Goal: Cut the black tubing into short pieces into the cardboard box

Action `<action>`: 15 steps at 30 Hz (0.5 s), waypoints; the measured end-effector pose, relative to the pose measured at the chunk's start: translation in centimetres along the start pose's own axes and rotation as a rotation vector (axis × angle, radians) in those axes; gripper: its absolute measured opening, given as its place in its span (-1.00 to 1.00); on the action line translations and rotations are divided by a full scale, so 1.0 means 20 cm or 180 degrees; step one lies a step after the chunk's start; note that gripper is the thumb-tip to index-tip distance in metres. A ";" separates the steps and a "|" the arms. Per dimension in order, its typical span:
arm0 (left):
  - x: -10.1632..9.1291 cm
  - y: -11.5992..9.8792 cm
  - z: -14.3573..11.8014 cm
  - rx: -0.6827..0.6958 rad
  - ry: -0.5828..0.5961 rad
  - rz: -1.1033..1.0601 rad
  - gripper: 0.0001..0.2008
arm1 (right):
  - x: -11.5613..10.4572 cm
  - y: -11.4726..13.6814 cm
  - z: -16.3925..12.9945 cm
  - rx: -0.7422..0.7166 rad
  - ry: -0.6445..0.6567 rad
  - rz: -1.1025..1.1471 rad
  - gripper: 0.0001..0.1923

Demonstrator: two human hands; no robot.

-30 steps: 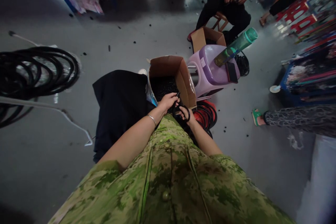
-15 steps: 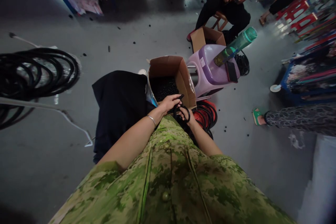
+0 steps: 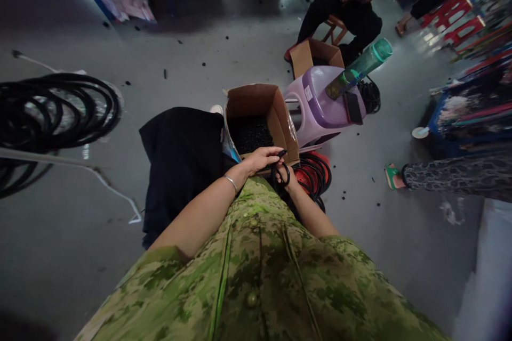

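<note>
My left hand, with a silver bangle at the wrist, is closed, pinching a small black piece between thumb and fingers. Close beside it on the right, my right hand is closed around a looped black cord. Its loop curves over the fingers, and its lower part is lost against dark things. Both hands are over the near edge of an open cardboard box. Many small black pieces lie inside this box.
Coiled black cord lies in a red container right of my hands. A purple stool bears a green bottle and a dark phone-like object. Larger black coils are at left. A person sits beyond a second box.
My left hand has shifted slightly right, bringing the black piece nearer my right hand. The black loop has turned a little. The surroundings look the same.
</note>
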State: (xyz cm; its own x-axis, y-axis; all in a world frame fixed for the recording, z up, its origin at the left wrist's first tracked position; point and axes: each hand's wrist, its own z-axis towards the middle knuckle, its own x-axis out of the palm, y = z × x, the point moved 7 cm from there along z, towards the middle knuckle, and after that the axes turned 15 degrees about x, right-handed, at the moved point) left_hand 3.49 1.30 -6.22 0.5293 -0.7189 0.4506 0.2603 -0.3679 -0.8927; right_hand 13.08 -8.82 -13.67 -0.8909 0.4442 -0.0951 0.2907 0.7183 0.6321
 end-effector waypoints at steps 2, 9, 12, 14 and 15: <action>0.00 0.00 0.00 -0.0021 -0.0024 -0.0039 -0.58 | 0.00 0.00 0.00 0.0005 -0.0026 0.0020 -0.53; -0.07 -0.04 -0.01 -0.0150 -0.0894 -0.0440 -0.61 | 0.00 0.00 0.01 0.0030 -0.0079 -0.0124 -0.56; -0.14 -0.06 -0.01 -0.0047 -0.1477 -0.0559 -0.66 | 0.01 -0.01 -0.01 0.0008 -0.0116 -0.0402 -0.55; -0.18 -0.07 -0.01 0.0030 -0.1799 -0.0605 -0.68 | 0.03 -0.02 -0.04 -0.0133 -0.0088 -0.0555 -0.54; -0.20 -0.08 -0.01 0.0080 -0.1929 -0.0627 -0.69 | 0.04 -0.02 -0.06 -0.0236 -0.0060 -0.0610 -0.54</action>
State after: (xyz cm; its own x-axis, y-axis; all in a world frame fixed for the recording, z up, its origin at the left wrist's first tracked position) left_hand 0.77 4.61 -6.58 0.8307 -0.1752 0.5285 0.4142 -0.4400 -0.7968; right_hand 11.83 -9.32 -13.04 -0.9205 0.3136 -0.2329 0.0895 0.7496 0.6558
